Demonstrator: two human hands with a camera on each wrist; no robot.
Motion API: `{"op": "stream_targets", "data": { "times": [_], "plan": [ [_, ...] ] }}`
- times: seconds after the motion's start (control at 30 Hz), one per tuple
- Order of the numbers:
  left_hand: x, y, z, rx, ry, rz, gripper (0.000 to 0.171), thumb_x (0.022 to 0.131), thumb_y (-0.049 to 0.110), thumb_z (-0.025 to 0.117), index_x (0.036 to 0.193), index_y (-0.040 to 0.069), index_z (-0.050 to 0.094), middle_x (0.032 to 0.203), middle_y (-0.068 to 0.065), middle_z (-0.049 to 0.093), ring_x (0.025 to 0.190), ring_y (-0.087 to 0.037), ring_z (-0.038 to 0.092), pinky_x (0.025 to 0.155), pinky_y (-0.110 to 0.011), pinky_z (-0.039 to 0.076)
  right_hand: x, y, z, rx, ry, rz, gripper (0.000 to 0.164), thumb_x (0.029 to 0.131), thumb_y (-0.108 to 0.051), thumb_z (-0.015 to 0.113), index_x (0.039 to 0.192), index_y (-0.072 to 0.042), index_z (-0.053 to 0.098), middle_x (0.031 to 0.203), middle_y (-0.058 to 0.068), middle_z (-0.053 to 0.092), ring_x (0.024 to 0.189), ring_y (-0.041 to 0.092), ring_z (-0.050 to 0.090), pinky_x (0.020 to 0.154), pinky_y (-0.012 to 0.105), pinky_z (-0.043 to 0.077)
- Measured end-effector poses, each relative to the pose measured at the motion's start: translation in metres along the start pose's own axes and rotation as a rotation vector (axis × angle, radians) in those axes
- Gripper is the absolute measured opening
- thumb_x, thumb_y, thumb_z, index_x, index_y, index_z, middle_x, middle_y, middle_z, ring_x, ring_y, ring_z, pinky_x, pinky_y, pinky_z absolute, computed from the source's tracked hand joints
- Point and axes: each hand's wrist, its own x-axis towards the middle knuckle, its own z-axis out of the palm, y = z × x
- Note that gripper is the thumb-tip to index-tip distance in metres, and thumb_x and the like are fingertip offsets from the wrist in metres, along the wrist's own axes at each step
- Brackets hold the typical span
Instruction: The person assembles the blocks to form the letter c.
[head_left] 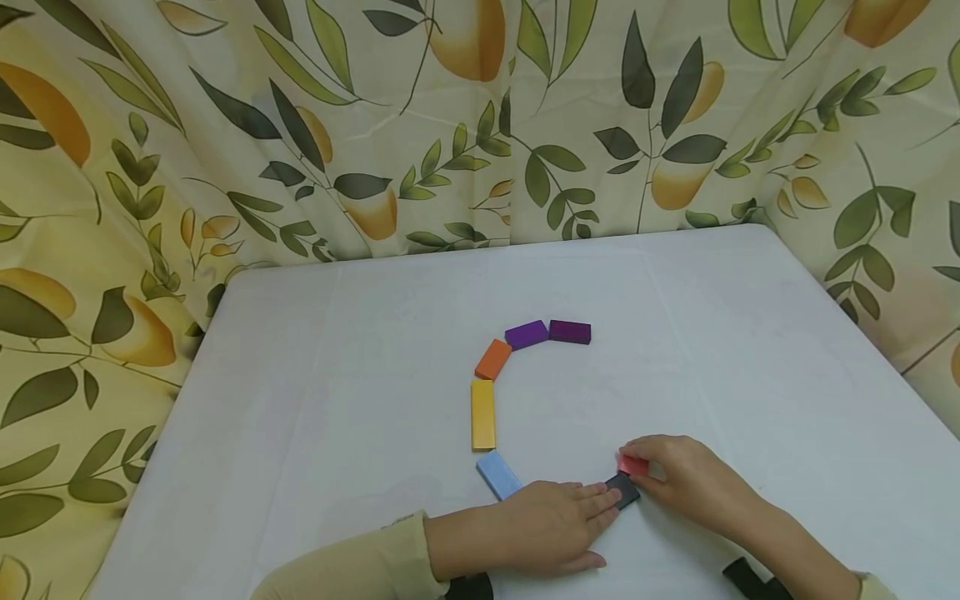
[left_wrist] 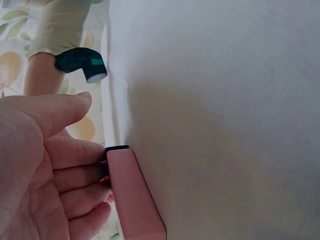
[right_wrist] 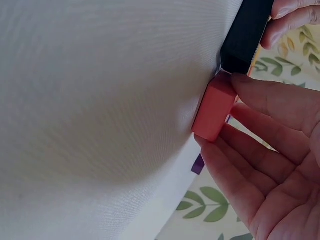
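My right hand (head_left: pixel 693 479) pinches a small red block (right_wrist: pixel 216 107) between thumb and fingers. One end of it meets the corner of a black block (head_left: pixel 625 492) lying on the table. Straight fingers of my left hand (head_left: pixel 551 525) rest on that black block. In the left wrist view a pink block (left_wrist: pixel 132 195) lies beside the left fingers, in line with the black one; the head view has it hidden under the hand. A light blue block (head_left: pixel 498 475) shows just past the left hand, its lower end covered.
Beyond the light blue block the curved row goes on with a yellow block (head_left: pixel 483 415), an orange block (head_left: pixel 493 359), a purple block (head_left: pixel 527 334) and a dark purple block (head_left: pixel 570 332). A white cloth covers the table (head_left: pixel 337 375). Leaf-patterned curtains (head_left: pixel 450 125) hang behind it.
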Motion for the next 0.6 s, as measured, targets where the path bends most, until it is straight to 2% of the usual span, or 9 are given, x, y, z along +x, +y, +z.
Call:
{"op": "stream_targets", "data": {
  "times": [0.33, 0.6],
  "plan": [
    [0.0006, -0.0003, 0.0000, 0.004, -0.014, -0.011, 0.059, 0.096, 0.052, 0.029, 0.143, 0.017, 0.035, 0.149, 0.005, 0.023, 0.133, -0.003, 0.016, 0.103, -0.016, 0.019, 0.0001, -0.0006, 0.0002, 0.002, 0.014, 0.009, 0.027, 0.068, -0.004, 0.078, 0.094, -0.002, 0.070, 0.090, 0.002, 0.068, 0.084, 0.020, 0.064, 0.073, 0.036, 0.052],
    [-0.0055, -0.0025, -0.0036, -0.006, 0.039, -0.043, 0.061, 0.096, 0.054, 0.024, 0.144, 0.017, 0.031, 0.150, 0.005, 0.020, 0.134, -0.004, 0.012, 0.104, -0.017, 0.015, -0.0028, 0.0001, -0.0055, 0.020, -0.009, 0.024, 0.038, 0.070, -0.010, 0.078, 0.105, -0.001, 0.067, 0.101, 0.005, 0.067, 0.093, 0.024, 0.063, 0.077, 0.039, 0.050]
  ]
}}
